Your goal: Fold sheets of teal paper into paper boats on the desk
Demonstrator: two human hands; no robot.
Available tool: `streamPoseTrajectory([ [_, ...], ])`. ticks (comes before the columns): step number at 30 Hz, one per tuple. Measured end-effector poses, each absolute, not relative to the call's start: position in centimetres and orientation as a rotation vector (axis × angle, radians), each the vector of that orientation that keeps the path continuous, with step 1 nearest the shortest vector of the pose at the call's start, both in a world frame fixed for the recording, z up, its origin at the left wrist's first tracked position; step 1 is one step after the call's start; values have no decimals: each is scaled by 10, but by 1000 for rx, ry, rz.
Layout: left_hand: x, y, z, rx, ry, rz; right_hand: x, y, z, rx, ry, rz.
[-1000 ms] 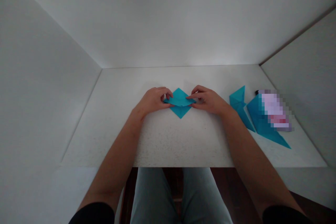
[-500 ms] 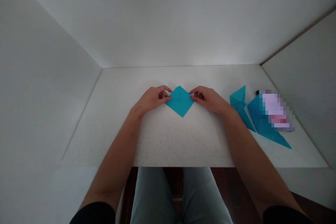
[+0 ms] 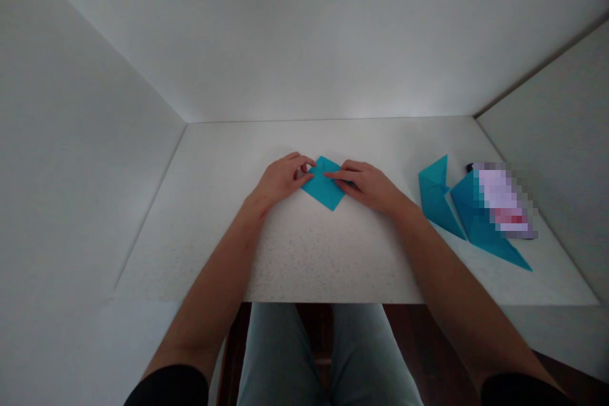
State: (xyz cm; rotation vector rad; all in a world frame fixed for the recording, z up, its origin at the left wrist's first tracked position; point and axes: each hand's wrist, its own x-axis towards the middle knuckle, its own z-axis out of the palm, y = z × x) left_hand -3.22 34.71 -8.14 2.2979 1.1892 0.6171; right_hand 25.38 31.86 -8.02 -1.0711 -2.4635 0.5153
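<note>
Turned slightly anticlockwise since the earlier frame, the teal origami paper (image 3: 321, 184) now lies as a tilted diamond near the middle of the counter (image 3: 304, 254), between the left hand (image 3: 280, 179) and the right hand (image 3: 366, 187). The right fingers (image 3: 340, 174) lie flat, pressed over its right corner. The left fingers (image 3: 304, 165) curl at its upper left edge, touching it; whether they pinch, I cannot tell. Two folded teal paper pieces (image 3: 434, 193) lie at right of the frame, beside a pixelated object (image 3: 502, 200).
</note>
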Motion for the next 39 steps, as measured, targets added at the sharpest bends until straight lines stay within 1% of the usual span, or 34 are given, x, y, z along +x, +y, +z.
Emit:
streamPoseTrajectory([
  [6, -32, 346, -81, 2388, 1183, 535, 246, 317, -87, -1088, -2550, 464],
  [14, -44, 354, -85, 2461, 1235, 498, 280, 325, -82, -1194, -2551, 417],
  [20, -50, 352, -82, 2439, 1256, 445, 297, 327, -81, -1280, -2468, 437],
  [31, -47, 350, -79, 2450, 1228, 443, 284, 326, -77, -1400, -2324, 374],
  [39, -40, 349, -78, 2381, 1348, 429, 274, 329, -80, -1417, -2244, 503],
])
